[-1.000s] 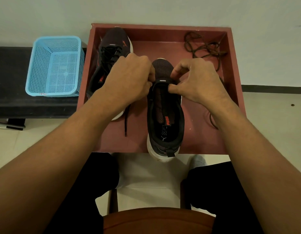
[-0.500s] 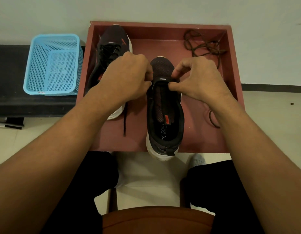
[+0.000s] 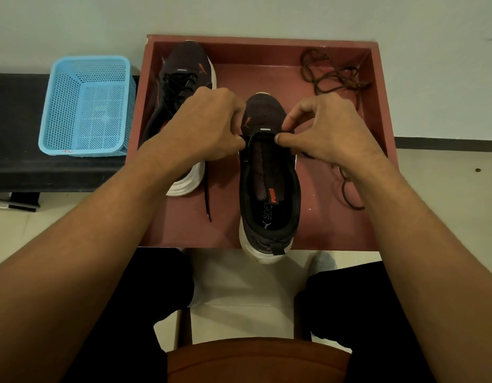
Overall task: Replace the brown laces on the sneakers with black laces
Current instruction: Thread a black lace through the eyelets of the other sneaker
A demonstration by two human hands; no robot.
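Two dark sneakers stand in a red-brown tray (image 3: 373,111). The left sneaker (image 3: 184,73) carries black laces, one end (image 3: 207,194) trailing on the tray floor. The right sneaker (image 3: 268,189) stands toe away from me, its heel over the tray's front edge, its eyelets bare apart from the front row. My left hand (image 3: 203,128) pinches at the left front eyelets. My right hand (image 3: 327,131) pinches at the right front eyelets, thumb and forefinger together on a black lace there. Loose brown laces (image 3: 330,73) lie at the tray's back right, with another strand (image 3: 348,189) at the right.
A light blue mesh basket (image 3: 87,106) sits on a black bench (image 3: 15,161) left of the tray. The wall rises right behind the tray. My knees in dark trousers and a brown chair edge (image 3: 256,357) are below, over a pale tiled floor.
Both hands stay at the toe end of the right sneaker's lace opening, with only small finger shifts. The sneakers and the brown laces have not moved.
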